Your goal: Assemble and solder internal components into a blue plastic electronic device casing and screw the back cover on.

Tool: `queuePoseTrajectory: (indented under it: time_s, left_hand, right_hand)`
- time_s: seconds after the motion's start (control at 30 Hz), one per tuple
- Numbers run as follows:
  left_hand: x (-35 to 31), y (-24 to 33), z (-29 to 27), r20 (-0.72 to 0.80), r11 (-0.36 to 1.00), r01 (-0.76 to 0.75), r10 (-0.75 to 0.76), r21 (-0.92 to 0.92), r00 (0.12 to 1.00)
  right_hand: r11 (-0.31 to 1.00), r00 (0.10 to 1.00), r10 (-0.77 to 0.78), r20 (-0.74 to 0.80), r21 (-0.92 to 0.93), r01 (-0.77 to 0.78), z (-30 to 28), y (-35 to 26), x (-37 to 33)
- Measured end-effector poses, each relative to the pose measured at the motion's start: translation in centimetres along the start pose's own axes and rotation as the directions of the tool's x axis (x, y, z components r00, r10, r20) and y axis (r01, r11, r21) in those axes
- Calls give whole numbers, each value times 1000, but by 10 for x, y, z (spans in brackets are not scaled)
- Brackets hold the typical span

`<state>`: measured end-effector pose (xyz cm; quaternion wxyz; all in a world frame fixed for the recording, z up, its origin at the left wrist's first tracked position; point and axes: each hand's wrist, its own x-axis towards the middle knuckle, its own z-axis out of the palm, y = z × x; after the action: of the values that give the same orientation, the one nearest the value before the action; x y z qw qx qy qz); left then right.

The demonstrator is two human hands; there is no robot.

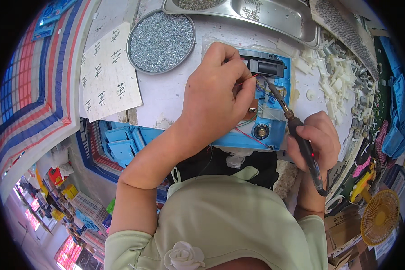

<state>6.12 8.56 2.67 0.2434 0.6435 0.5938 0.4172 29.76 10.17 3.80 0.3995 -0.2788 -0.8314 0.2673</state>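
Note:
A blue plastic housing (271, 140) lies on the work table, with loose wires, a small brown circuit board (251, 110) and a round speaker (261, 131) inside it. A black part with a raised oblong (267, 68) sits at its far end. Over the housing's left side, my left hand (218, 90) is closed in a pinch on a thin red wire (255, 76). My right hand (318, 139) grips a soldering iron (302, 144) by its black handle. The iron's tip reaches the wires beside the black part, near my left fingertips; whether it touches them I cannot tell.
A round tray of small metal screws (161, 42) stands at the far left, beside a handwritten sheet (108, 74). Behind the housing is a steel tray (274, 20) with small parts. White plastic pieces (335, 85) are heaped at the right. A yellow fan (380, 217) stands lower right.

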Motion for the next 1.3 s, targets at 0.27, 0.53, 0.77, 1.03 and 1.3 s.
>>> queuePoseTrajectory:
  time_s: [0.27, 0.53, 0.77, 1.03, 1.3]
  left_hand:
    - [1, 1, 0, 3, 1000, 8, -8, 14, 1000]
    - [2, -1, 1, -1, 998, -28, 29, 60, 1000]
    - [2, -1, 2, -10, 997, -9, 10, 71, 1000]
    - [3, -2, 3, -24, 997, -9, 10, 73, 1000]
    - [3, -2, 4, -31, 995, -22, 25, 96, 999]
  right_hand:
    - [996, 998, 46, -30, 81, -44, -2, 4, -1]
    - [993, 997, 75, -34, 98, -71, -7, 8, -2]
    - [990, 994, 111, 17, 80, -112, -2, 11, 4]
    - [990, 992, 122, 30, 65, -124, 0, 8, 8]
    - [992, 995, 97, 20, 73, -98, 1, 11, 9]
